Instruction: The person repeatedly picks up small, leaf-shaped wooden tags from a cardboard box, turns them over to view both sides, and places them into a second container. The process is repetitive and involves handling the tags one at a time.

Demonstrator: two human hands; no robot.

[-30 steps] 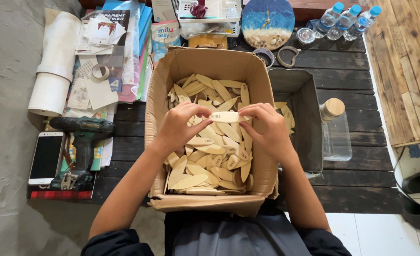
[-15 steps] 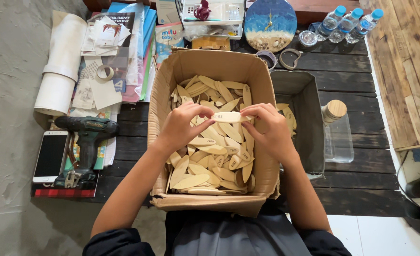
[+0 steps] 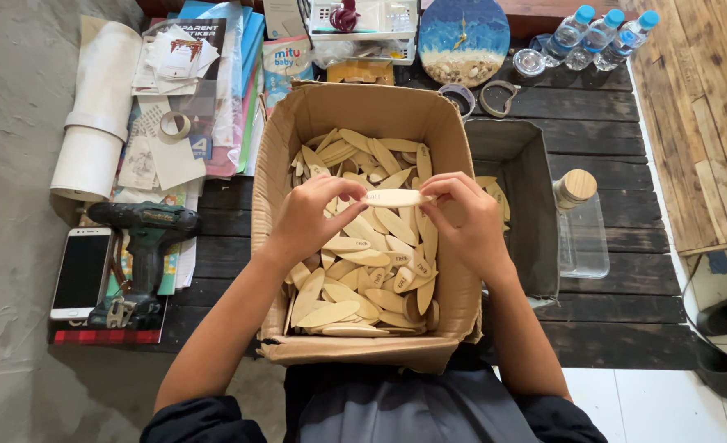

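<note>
Pale oval wooden biscuit, level, held above biscuit-filled cardboard box

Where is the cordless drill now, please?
In the head view the cordless drill lies on the dark table, left of the cardboard box and beside the white phone, apart from both hands.

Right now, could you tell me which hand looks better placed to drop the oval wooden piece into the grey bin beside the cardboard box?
Probably the right hand. It pinches the right end of the oval wooden piece and sits nearest the grey bin. The left hand holds the other end, over the middle of the cardboard box.
</note>
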